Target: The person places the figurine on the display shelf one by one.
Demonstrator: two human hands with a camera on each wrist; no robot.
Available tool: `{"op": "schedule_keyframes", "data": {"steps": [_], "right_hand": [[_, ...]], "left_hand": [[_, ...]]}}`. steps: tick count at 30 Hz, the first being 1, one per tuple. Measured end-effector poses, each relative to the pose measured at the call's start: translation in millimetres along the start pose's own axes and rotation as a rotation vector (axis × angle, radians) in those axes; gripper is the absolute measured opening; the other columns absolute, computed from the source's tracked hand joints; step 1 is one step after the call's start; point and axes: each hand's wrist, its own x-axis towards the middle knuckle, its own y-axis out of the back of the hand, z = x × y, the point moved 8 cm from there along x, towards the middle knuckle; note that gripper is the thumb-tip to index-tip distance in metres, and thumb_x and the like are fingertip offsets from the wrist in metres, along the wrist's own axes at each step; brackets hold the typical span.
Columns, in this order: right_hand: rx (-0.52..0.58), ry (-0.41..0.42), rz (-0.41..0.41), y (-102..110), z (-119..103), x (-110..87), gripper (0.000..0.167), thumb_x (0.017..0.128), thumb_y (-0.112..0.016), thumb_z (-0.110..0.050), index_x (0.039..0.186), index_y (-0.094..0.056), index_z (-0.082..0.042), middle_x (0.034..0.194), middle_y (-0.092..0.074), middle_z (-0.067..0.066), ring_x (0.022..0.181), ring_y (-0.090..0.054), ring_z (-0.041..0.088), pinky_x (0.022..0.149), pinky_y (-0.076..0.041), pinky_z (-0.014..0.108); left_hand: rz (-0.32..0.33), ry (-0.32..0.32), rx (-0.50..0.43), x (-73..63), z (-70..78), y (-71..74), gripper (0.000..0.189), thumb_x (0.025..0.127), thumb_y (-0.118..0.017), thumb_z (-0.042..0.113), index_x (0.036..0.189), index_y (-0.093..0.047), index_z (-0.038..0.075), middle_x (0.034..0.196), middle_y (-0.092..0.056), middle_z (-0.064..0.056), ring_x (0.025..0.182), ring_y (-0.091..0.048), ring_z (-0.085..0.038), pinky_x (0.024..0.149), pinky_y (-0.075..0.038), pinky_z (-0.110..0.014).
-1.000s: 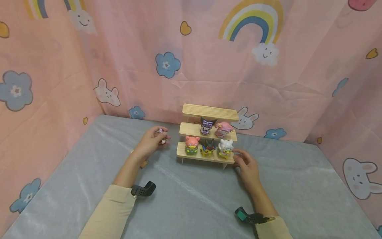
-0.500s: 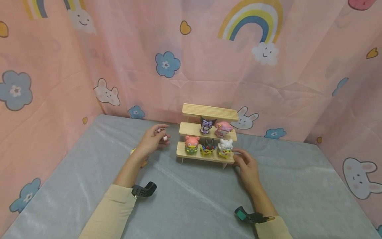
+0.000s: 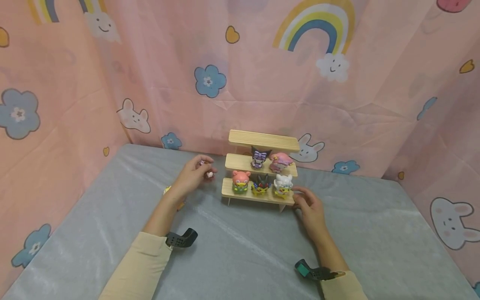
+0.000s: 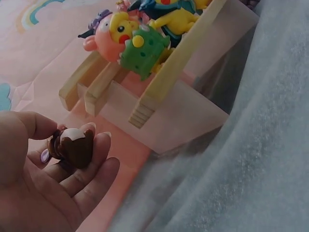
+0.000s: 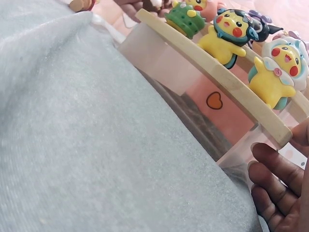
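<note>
My left hand [image 3: 189, 177] holds a small brown-and-white figurine [image 4: 77, 150] between thumb and fingers, left of a three-tier wooden display shelf [image 3: 262, 140]. A small purple part shows on the figurine in the left wrist view; its face is hidden. My right hand [image 3: 313, 212] grips the right end of the bottom tier, thumb against the board. On that tier stand a pink-hooded figurine [image 3: 240, 182], a black-hooded one [image 3: 261, 185] and a white-hooded one [image 3: 283, 186]. The middle tier bears a black-and-purple figurine [image 3: 259, 159] and a pink one [image 3: 280, 161].
Beside the left forearm, a yellow item [image 3: 167, 190] and an orange-brown item [image 3: 181, 205] show, mostly hidden. Grey cloth [image 3: 232, 250] covers the table. A pink patterned curtain [image 3: 168, 54] hangs close behind the shelf.
My left hand has shifted slightly right and turned the brown-and-white figurine between its fingers. My right hand and the shelf have stayed put.
</note>
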Motion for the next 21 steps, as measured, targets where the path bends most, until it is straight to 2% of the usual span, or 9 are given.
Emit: {"op": "schedule_keyframes", "data": {"steps": [4, 7, 14, 21], "right_hand": [[-0.005, -0.013, 0.004, 0, 1, 0.0, 0.027, 0.104, -0.051, -0.013, 0.127, -0.063, -0.004, 0.103, -0.069, 0.004, 0.083, -0.064, 0.003, 0.075, -0.055, 0.02], [-0.006, -0.021, 0.003, -1, 2, 0.0, 0.028, 0.104, -0.051, -0.013, 0.128, -0.062, -0.005, 0.105, -0.069, 0.006, 0.083, -0.063, 0.003, 0.075, -0.055, 0.02], [-0.019, -0.028, 0.002, -1, 1, -0.6, 0.028, 0.104, -0.05, -0.014, 0.129, -0.062, -0.005, 0.107, -0.069, 0.01, 0.083, -0.064, 0.003, 0.075, -0.055, 0.019], [0.025, -0.041, -0.002, -2, 0, -0.6, 0.028, 0.104, -0.052, -0.013, 0.128, -0.063, -0.004, 0.103, -0.069, 0.005, 0.082, -0.064, 0.003, 0.076, -0.055, 0.02]], "left_hand": [[0.01, -0.049, -0.001, -2.7, 10.1, -1.3, 0.035, 0.106, -0.053, 0.018, 0.134, -0.049, -0.003, 0.114, -0.066, -0.02, 0.106, -0.069, -0.034, 0.09, -0.06, -0.039], [0.009, -0.063, 0.005, -4.8, 15.6, -3.4, 0.035, 0.105, -0.056, 0.017, 0.133, -0.05, -0.001, 0.115, -0.065, -0.017, 0.109, -0.069, -0.036, 0.09, -0.06, -0.037], [-0.002, -0.084, 0.036, -6.3, 21.0, -7.2, 0.03, 0.105, -0.052, 0.012, 0.132, -0.05, -0.001, 0.119, -0.064, -0.02, 0.107, -0.069, -0.031, 0.092, -0.059, -0.038], [0.001, -0.114, 0.029, -6.3, 24.7, -8.0, 0.029, 0.105, -0.053, 0.013, 0.13, -0.051, 0.0, 0.117, -0.064, -0.018, 0.104, -0.069, -0.026, 0.09, -0.06, -0.035]]}}
